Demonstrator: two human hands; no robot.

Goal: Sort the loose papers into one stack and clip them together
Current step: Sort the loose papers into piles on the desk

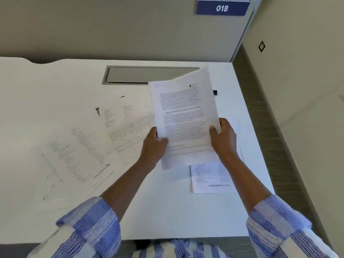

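Observation:
A sheaf of printed papers (183, 112) is lifted above the white desk, tilted slightly to the right. My left hand (153, 144) pinches its lower left edge and my right hand (223, 137) grips its lower right edge. Several loose sheets lie flat on the desk to the left: a table-filled page (130, 131) and a text page (74, 155) marked mebooksfree. Another sheet (210, 178) lies under the held papers, near my right wrist. A small black binder clip (215, 92) peeks out behind the sheaf's right edge.
A grey cable flap (130, 75) is set in the white desk (167, 211) at the back. A beige partition with a blue 018 sign (222, 8) stands behind. The desk's right edge drops to the floor (270, 127).

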